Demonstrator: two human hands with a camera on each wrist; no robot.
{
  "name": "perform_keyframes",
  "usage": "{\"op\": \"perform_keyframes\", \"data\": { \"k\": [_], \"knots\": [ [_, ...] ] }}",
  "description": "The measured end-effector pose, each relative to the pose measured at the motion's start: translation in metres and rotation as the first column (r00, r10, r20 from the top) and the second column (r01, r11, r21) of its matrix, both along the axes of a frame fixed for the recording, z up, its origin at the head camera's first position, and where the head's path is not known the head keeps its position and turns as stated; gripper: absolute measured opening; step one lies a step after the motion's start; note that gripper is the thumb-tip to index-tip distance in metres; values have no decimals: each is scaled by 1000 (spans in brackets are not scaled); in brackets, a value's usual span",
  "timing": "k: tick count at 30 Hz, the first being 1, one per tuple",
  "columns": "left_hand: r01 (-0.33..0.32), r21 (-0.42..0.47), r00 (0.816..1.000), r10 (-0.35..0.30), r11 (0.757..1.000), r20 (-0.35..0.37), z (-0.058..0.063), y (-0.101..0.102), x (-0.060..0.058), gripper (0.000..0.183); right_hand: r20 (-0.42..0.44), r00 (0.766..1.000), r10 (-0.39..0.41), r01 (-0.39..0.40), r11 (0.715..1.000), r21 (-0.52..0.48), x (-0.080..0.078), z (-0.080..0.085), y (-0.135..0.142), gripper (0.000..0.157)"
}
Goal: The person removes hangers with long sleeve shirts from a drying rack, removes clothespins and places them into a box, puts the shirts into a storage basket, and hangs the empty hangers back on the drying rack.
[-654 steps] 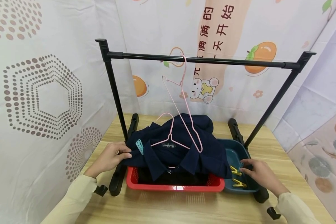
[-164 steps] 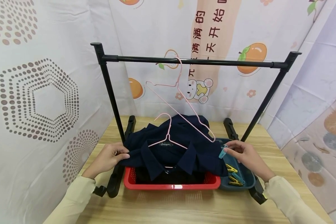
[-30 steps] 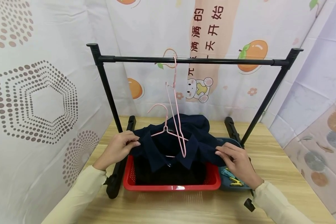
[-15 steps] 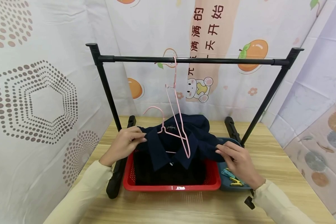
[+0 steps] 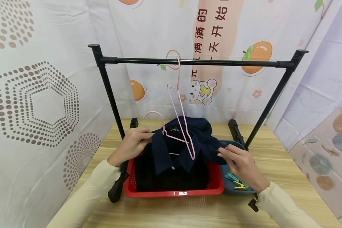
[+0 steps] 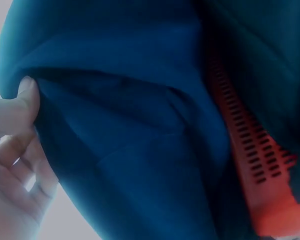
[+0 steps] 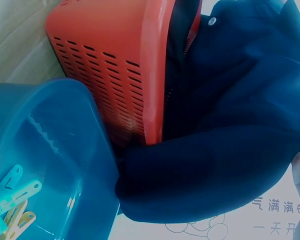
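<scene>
A navy collared shirt (image 5: 160,156) lies over the red basket (image 5: 175,193), its white button showing at the front. Inside its neck sits a pink hanger (image 5: 163,126), hook up and leaning left. My left hand (image 5: 132,145) pinches the shirt's left shoulder; in the left wrist view the thumb presses on a fold of cloth. On the other side my right hand (image 5: 242,164) pinches the right sleeve between thumb and fingers. A second pink hanger (image 5: 178,76) hangs bare from the black rod and crosses in front of the shirt.
The black rack (image 5: 211,62) stands around the basket, its feet on the wooden table (image 5: 199,215). A dark blue bin (image 7: 65,130) right of the basket holds several blue and yellow clothespins (image 7: 17,195). Patterned curtains hang behind and on both sides.
Earlier my right hand held a blue clothespin; now it pinches the sleeve. The clothespin on the left shoulder is gone. My left hand has drawn that shoulder rightward, and the inner hanger has tilted left.
</scene>
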State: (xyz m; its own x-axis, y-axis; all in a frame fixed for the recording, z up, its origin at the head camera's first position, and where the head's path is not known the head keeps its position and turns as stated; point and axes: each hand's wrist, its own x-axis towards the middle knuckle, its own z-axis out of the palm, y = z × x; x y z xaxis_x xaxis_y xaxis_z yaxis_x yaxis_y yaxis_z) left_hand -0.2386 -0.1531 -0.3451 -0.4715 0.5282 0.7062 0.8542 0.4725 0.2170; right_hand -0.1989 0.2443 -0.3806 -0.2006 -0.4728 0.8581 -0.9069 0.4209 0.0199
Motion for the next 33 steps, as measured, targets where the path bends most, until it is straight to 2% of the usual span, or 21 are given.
{"op": "perform_keyframes", "data": {
  "k": [7, 14, 17, 19, 23, 25, 26, 30, 33],
  "knots": [
    [33, 4, 999, -32, 999, -37, 4, 7, -4, 35, 4, 1000, -17, 17, 1000, 12, -3, -2, -2, 29],
    [33, 100, 999, -30, 994, -30, 1, 1, -7, 34, 94, 994, -56, 59, 998, -23, -15, -7, 2, 14],
    [42, 123, 999, -41, 992, -11, -1, -1, -9, 33, 130, 987, -99, 107, 992, -61, -17, -9, 12, 21],
    [46, 146, 999, -48, 988, 9, -3, -3, -10, 31, 188, 971, -148, 163, 984, -70, -17, -11, 22, 26],
    [26, 194, 996, -42, 981, 77, -8, -11, -13, 24, 338, 907, -251, 286, 956, -58, -21, -16, 42, 26],
    [17, 201, 993, -40, 979, 109, -9, -13, -14, 23, 376, 874, -307, 338, 941, -17, -23, -18, 48, 21],
    [15, 199, 992, -40, 980, 121, -9, -14, -14, 23, 376, 867, -327, 352, 936, 2, -24, -19, 48, 19],
    [18, 191, 990, -44, 981, 133, -11, -11, -16, 23, 342, 866, -366, 367, 928, 64, -25, -18, 43, 27],
    [11, 192, 991, -36, 981, 127, -10, -11, -17, 25, 318, 892, -322, 327, 944, 39, -22, -11, 32, 33]
  ]
}}
